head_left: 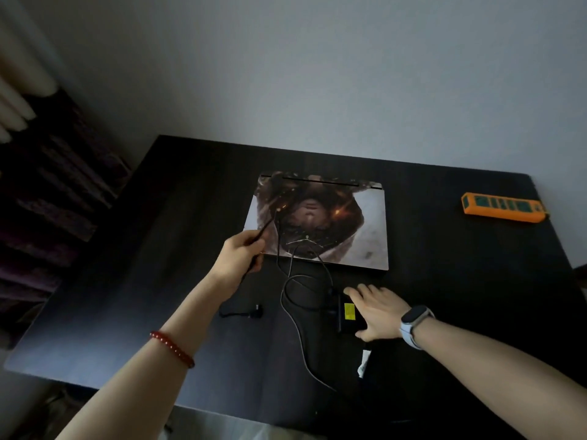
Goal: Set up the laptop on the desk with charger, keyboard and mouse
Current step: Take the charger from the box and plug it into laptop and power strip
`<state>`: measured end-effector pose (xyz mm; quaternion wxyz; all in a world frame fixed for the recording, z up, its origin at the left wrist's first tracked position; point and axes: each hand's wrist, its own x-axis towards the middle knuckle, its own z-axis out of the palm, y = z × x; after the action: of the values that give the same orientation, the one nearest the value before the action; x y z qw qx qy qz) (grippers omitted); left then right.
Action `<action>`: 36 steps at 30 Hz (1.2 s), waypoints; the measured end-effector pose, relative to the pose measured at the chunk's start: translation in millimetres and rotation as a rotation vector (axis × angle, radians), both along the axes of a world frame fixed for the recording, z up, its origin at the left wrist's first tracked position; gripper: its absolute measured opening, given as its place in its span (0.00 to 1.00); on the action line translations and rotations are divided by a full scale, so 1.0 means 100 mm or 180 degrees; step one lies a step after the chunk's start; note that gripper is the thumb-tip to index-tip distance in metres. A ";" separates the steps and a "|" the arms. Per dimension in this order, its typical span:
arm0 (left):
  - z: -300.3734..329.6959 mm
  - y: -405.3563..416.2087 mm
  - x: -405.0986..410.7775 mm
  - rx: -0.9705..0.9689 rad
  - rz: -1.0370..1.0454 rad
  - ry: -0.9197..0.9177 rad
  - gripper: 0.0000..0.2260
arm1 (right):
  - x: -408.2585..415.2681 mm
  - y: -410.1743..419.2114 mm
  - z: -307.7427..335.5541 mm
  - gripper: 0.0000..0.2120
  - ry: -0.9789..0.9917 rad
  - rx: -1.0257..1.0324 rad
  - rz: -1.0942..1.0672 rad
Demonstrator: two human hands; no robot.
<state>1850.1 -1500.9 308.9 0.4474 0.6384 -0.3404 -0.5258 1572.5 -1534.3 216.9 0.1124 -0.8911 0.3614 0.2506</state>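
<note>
A person stands over a dark desk (pixel 190 198), seen from a head-worn camera looking down at both bare forearms. In the middle of the desk lies a closed laptop (pixel 346 223), its lid covered by a printed picture, its hinge edge toward the far wall and its long side running left to right.

The left hand (pixel 241 258) is raised just in front of the laptop's near-left corner. Its fingers are curled around a thin black charger cable (pixel 292 300), pinching it so that the cable's end points up and away, toward the left part of the lid. From the hand the cable droops down and loops loosely across the desk in front of the laptop.

The right hand (pixel 374 312) lies flat, fingers straight and slightly spread, on a black charger brick (pixel 347 315) with a yellow label. The brick sits near the laptop's front edge, with a gap between them, its long axis running roughly front to back.

A mains plug (pixel 255 311) rests on the desk, below the left hand. An orange power strip (pixel 505 207) lies well apart at the far right of the desk, nearer the right hand than the left.

The left hand looks the likelier one to plug the cable's end into the laptop, though no charging port is visible. No keyboard or mouse is in view.
</note>
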 end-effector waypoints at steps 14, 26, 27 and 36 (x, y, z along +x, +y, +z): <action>0.30 -0.09 0.18 0.0421 0.1693 0.3892 0.11 | 0.16 0.06 0.36 0.28 -0.1145 0.0700 -0.0887; 0.91 -0.11 0.10 -0.0246 0.1487 0.4548 0.12 | 1.23 -0.12 1.13 0.08 -0.5032 0.4875 -0.5571; 0.89 -0.11 0.10 -0.0160 0.1471 0.4359 0.11 | 1.22 -0.22 1.20 0.07 -0.5447 0.4627 -0.5748; 0.48 -0.22 -0.15 0.0559 0.1265 0.0972 0.07 | 0.71 -0.77 1.39 0.10 -0.5212 0.3249 -0.5748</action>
<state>1834.9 -1522.5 356.8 0.5310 0.6423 -0.0900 -0.5454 1643.1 -1611.3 356.0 0.7441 -0.0891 0.5180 -0.4124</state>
